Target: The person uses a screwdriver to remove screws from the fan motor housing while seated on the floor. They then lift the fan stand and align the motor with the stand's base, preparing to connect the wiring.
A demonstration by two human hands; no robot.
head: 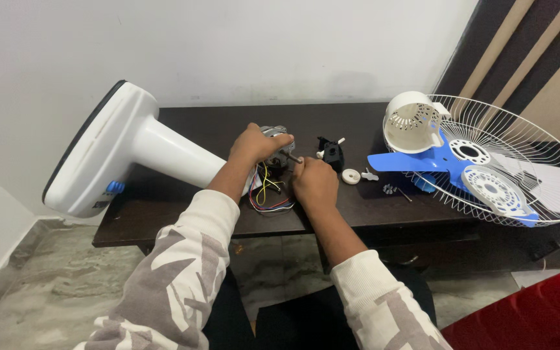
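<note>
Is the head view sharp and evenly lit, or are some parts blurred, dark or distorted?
Head view: soft, even light, no hard glare; the left hand and right hand on the fan motor are fairly sharp; the dark table hides detail; the wire guard stretches toward the edge.

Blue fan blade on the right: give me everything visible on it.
The blue fan blade looks like moulded plastic, bright blue, with a white ringed hub at its centre. One blade points left toward the table, tip over the dark top; another runs down to the right. It lies flat inside the white wire grille. A white perforated motor cover sits on its upper left part, and a white slotted round disc lies over its lower right blade. Neither hand touches it.
</note>
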